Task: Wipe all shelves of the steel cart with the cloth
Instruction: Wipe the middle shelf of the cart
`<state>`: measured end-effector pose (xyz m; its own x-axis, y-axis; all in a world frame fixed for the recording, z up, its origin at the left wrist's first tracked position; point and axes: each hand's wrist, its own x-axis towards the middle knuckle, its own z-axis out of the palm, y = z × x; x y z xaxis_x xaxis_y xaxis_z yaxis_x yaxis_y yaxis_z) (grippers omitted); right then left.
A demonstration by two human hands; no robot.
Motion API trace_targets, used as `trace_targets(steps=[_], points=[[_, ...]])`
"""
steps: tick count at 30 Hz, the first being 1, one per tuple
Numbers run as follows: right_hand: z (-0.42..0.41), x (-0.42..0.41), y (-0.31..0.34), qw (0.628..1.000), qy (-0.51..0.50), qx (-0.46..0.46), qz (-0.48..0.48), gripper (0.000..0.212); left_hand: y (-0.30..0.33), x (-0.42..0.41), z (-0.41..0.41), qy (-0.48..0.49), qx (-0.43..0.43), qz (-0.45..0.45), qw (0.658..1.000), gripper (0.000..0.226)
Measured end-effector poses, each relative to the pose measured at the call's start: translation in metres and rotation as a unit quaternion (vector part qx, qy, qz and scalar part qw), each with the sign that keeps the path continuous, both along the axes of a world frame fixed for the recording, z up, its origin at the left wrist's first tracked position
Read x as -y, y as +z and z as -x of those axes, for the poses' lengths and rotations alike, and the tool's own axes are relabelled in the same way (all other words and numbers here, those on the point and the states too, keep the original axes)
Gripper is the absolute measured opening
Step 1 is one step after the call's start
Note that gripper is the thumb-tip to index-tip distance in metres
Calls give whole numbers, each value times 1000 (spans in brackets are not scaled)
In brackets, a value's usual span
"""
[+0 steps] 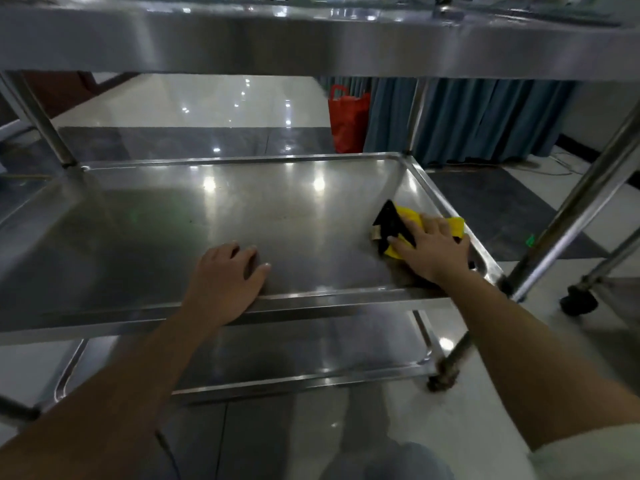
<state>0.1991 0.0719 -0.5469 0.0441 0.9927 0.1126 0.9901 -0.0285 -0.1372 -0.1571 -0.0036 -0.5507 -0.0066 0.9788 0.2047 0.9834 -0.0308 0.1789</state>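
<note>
Wiping the middle shelf [242, 216] of the steel cart [311, 46], we press the cloth [408, 225] flat under our right hand [433, 247], fingers spread, near the shelf's right edge. Our left hand [225, 275] rests open on the front rim. We judge the bottom shelf [294, 355] still waits; whether the top is done we cannot tell.

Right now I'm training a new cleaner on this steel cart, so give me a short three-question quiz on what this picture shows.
1. True or false: the right hand presses the cloth onto the middle shelf.
2. The cloth lies near which end of that shelf? A) left B) centre C) right
3. Fill in: the left hand rests on the shelf's near ____.

Key: 1 true; 2 C; 3 edge.
</note>
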Motion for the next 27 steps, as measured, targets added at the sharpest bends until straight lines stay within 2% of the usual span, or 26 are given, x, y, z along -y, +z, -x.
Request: trace_targets(steps=[3,7,13,18,22,24,27], points=[[-35,3,2,999,-37,14,7,72,-1,0,-8,1,-9,-3,1000,59],[-10,-2,8,997,-68,-15,26,78,-1,-3,-16,6,-21,-13,1000,59],[74,8,-1,998,58,-12,15,89,-3,-13,-17,10,-11,-20,1000,51],[121,27,4,994,86,12,68,75,7,-5,-13,5,33,-30,999,46],[139,53,27,995,69,10,74,72,24,12,-5,-7,76,54,996,56],[150,69,41,992,82,27,92,70,34,31,4,-26,53,112,992,56],[163,96,70,975,134,35,176,63,63,79,24,-23,19,225,974,60]])
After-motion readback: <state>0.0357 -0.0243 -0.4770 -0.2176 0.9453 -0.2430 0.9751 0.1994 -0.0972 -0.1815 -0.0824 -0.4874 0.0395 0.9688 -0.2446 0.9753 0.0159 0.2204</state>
